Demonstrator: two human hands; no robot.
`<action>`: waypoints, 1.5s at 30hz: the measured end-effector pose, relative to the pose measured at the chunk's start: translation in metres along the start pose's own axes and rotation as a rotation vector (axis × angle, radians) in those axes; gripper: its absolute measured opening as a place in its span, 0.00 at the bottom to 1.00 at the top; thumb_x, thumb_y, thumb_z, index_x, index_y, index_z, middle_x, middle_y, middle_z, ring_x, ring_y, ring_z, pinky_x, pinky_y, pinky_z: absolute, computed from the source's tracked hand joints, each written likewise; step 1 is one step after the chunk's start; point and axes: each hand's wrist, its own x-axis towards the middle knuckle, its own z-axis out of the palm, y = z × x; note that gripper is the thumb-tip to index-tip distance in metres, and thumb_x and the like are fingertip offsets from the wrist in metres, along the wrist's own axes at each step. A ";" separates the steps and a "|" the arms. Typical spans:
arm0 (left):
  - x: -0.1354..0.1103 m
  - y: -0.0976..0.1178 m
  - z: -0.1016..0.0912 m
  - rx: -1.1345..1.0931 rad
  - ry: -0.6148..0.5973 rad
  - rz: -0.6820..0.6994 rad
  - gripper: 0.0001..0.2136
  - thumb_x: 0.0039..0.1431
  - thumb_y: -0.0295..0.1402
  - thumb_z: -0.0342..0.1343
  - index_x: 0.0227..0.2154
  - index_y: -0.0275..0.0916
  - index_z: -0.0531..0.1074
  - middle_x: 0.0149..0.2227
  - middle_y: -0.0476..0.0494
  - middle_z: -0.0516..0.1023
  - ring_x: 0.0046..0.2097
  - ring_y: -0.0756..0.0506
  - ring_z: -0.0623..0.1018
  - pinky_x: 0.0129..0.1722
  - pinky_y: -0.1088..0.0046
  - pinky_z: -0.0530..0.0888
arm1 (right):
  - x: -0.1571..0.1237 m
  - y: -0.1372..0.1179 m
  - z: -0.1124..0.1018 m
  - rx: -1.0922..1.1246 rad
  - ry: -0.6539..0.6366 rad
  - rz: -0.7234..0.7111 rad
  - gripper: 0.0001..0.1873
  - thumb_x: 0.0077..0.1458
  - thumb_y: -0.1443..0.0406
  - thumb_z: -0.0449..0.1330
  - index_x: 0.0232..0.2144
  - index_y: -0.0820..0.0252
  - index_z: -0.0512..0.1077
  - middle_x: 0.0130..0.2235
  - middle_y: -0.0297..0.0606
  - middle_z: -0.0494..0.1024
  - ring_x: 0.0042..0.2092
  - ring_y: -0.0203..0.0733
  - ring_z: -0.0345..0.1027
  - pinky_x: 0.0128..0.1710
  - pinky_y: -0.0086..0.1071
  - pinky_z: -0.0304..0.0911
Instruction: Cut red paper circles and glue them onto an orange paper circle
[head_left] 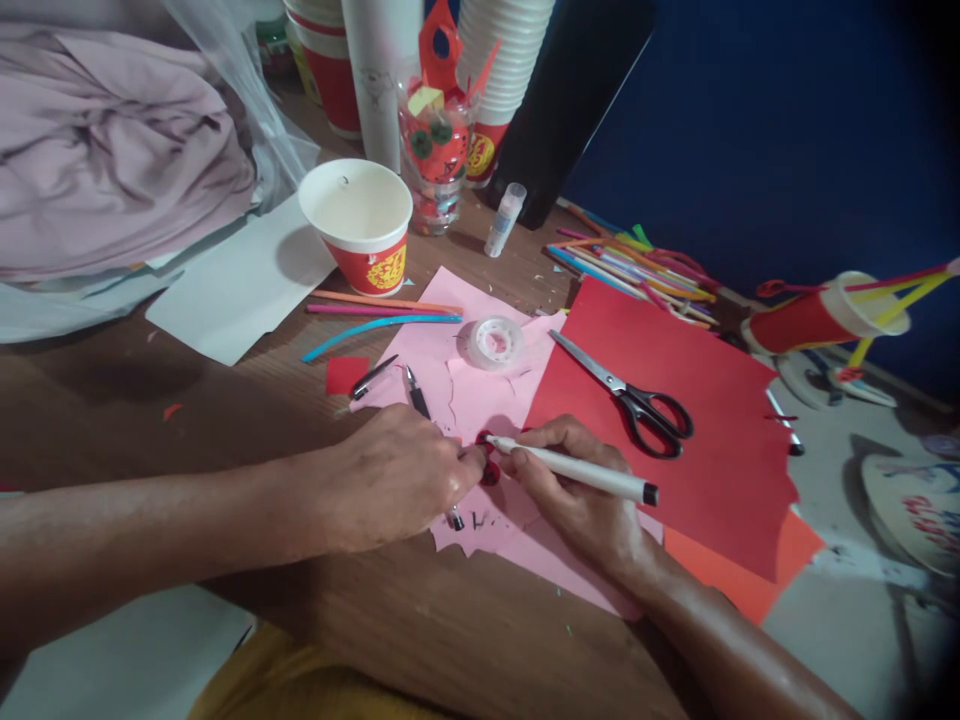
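Observation:
My left hand (394,475) rests on a pink paper sheet (457,385), its fingers pinched on a small red paper piece (487,462). My right hand (574,490) grips a white marker pen (577,470) whose tip touches that red piece. Both hands meet at the middle of the wooden table (225,410). A black pen (418,392) lies partly under my left hand.
Scissors (630,395) lie on a red paper sheet (675,420) to the right. A tape roll (495,342), a red paper cup (360,225), coloured straws (637,265), a glue stick (504,218), stacked cups (499,70) and a straw-and-cup craft (825,315) surround them.

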 end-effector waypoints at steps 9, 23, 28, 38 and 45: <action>0.001 0.000 0.000 -0.001 -0.038 -0.011 0.12 0.55 0.26 0.49 0.42 0.38 0.68 0.29 0.49 0.78 0.29 0.42 0.78 0.23 0.64 0.68 | -0.002 0.003 -0.001 -0.036 0.013 -0.010 0.06 0.53 0.62 0.59 0.28 0.59 0.69 0.25 0.35 0.76 0.26 0.37 0.71 0.23 0.31 0.65; 0.000 0.000 0.002 0.002 0.005 -0.003 0.09 0.55 0.27 0.50 0.38 0.38 0.69 0.27 0.49 0.78 0.28 0.43 0.78 0.22 0.65 0.67 | -0.003 0.002 -0.002 0.003 -0.024 0.001 0.06 0.53 0.61 0.59 0.30 0.58 0.70 0.27 0.35 0.76 0.28 0.38 0.71 0.25 0.32 0.67; 0.000 -0.001 0.002 0.023 0.036 0.016 0.09 0.53 0.27 0.51 0.38 0.38 0.70 0.26 0.50 0.78 0.27 0.44 0.78 0.21 0.67 0.65 | -0.003 0.002 -0.003 0.099 0.039 0.031 0.06 0.53 0.62 0.59 0.30 0.58 0.69 0.26 0.35 0.77 0.27 0.38 0.72 0.25 0.31 0.67; -0.001 0.000 0.000 0.010 0.044 0.011 0.12 0.52 0.26 0.53 0.41 0.36 0.70 0.27 0.47 0.78 0.27 0.45 0.77 0.22 0.69 0.65 | -0.003 0.006 -0.003 0.017 0.045 0.046 0.04 0.53 0.65 0.58 0.28 0.58 0.67 0.24 0.33 0.75 0.25 0.37 0.70 0.24 0.31 0.66; 0.000 0.000 -0.001 -0.007 0.015 0.003 0.11 0.54 0.27 0.51 0.42 0.37 0.69 0.28 0.48 0.78 0.28 0.44 0.78 0.24 0.68 0.67 | -0.003 0.002 -0.004 0.003 0.025 0.036 0.04 0.52 0.65 0.58 0.27 0.58 0.68 0.25 0.34 0.75 0.26 0.37 0.70 0.25 0.31 0.66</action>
